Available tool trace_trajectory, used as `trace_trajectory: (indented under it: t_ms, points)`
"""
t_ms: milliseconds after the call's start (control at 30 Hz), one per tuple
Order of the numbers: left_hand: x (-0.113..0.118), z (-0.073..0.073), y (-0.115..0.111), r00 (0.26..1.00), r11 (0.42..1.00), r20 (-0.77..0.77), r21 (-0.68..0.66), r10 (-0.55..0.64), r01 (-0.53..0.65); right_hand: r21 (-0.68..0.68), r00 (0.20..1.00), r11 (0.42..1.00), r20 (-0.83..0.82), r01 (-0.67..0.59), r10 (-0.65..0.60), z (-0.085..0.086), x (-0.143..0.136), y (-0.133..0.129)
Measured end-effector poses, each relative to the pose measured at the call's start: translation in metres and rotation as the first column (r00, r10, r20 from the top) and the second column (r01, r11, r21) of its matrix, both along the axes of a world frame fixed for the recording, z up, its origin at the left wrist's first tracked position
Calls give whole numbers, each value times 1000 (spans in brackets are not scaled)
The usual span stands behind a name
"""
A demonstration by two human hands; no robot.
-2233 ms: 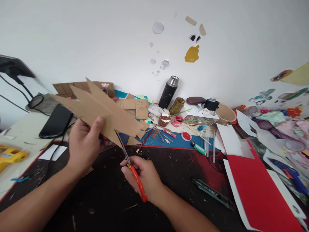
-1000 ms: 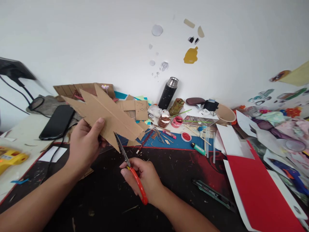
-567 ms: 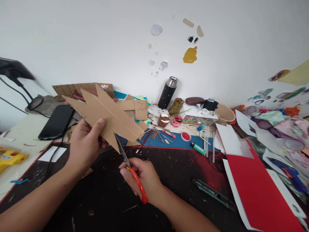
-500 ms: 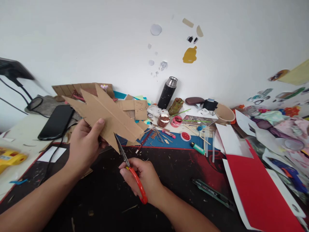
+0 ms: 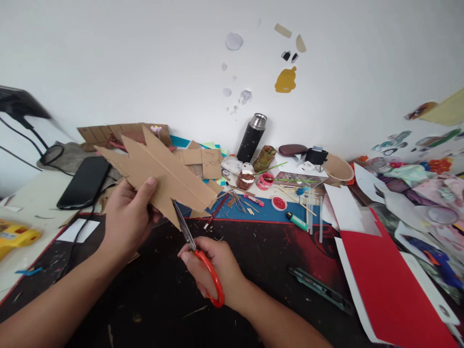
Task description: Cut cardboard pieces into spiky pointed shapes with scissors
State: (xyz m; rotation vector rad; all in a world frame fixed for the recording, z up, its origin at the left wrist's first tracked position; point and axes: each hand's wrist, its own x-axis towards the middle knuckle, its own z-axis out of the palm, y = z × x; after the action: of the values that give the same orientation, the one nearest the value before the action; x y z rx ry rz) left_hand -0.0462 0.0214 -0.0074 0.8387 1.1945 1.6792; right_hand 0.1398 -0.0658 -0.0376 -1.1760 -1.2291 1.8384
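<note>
A piece of brown cardboard (image 5: 165,166) with several pointed spikes is held up above the desk. My left hand (image 5: 132,210) grips its lower left part, thumb on top and fingers underneath. In my right hand (image 5: 213,270) is a pair of scissors (image 5: 210,278) with red-orange handles. Their blades point up and to the left, lying at the notch beside the lowest spike of the cardboard. My right fingers are wrapped about the handles, partly hidden by them.
Right of my hands lie a green utility knife (image 5: 321,290) and a red sheet (image 5: 395,285). Behind stand a black thermos (image 5: 252,137) and open paint jars (image 5: 245,178). A black phone (image 5: 84,182) and a yellow tool (image 5: 16,237) are at the left.
The scissors' handles have tilted slightly and show a wider loop, while the blades remain at the same notch. The cardboard and my left hand have hardly moved.
</note>
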Motion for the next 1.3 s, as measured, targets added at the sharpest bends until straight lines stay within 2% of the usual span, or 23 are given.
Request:
trace_trajectory:
  t_ms: [267, 433, 633, 800, 1000, 1100, 1300]
  points:
    - [-2, -3, 4, 991, 994, 83, -23, -103, 105, -10, 979, 995, -181, -96, 92, 1, 7, 3]
    - [-3, -4, 6, 981, 988, 140, -60, -134, 144, -9, 975, 995, -197, -104, 100, 3, 8, 5]
    - [-4, -4, 7, 975, 986, 170, -64, -143, 155, 4, 976, 995, -194, -100, 99, -5, 7, 6]
    - [-3, -3, 7, 983, 992, 157, -66, -97, 108, 19, 975, 995, -200, -93, 95, -7, 10, 8]
    - [-11, 6, 13, 981, 998, 188, -39, 53, -46, -12, 969, 983, -173, -182, 178, -5, 10, 6]
    - [-15, 9, 16, 983, 998, 178, -24, 54, -51, -21, 966, 980, -172, -199, 193, -6, 8, 5]
    - [-15, 8, 14, 991, 999, 136, -38, 17, -12, 30, 973, 987, -166, -158, 160, -14, 7, 5]
